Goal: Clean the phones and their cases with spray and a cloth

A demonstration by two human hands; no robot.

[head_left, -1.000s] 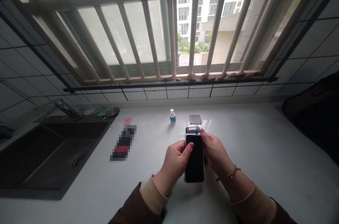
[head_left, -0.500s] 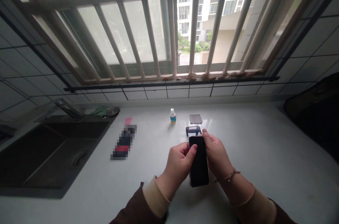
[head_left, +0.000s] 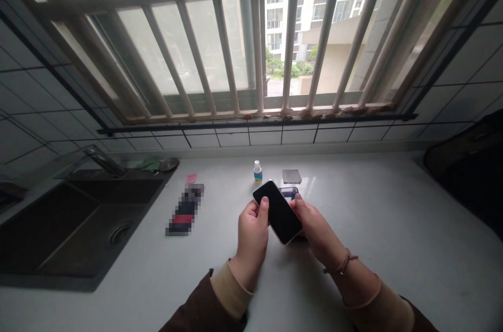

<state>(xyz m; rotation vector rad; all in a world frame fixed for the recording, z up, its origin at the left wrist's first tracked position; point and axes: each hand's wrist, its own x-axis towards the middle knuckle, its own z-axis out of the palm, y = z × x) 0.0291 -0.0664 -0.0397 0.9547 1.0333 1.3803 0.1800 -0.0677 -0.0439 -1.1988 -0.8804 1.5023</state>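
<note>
Left hand [head_left: 253, 224] grasped the phone [head_left: 280, 214] by its left edge, thumb laid on the dark screen, the other fingers mostly hidden. Right hand [head_left: 312, 221] was curled at the phone's right corner; whether it gripped or merely steadied could not be told. The phone was held over the middle of the counter [head_left: 377, 206], turned askew, its far end pointing left. A 2nd phone [head_left: 290, 194] showed partly hidden behind it, its far end near the right thumb; contact between it and the right hand could not be confirmed.

On the far side stood 1 upright bottle [head_left: 257, 173], cap on. To its right lay 1 grey square [head_left: 292, 176]. Both were apart from the hands. To the left lay 1 pink slip [head_left: 191, 178] and 1 dark item [head_left: 184, 211], blurred over; the sink [head_left: 78, 227] was farther left.

Progress, in this inspector's judgement: the phone was up in hand and its handling under way, not finished. Setting down was not yet done.
</note>
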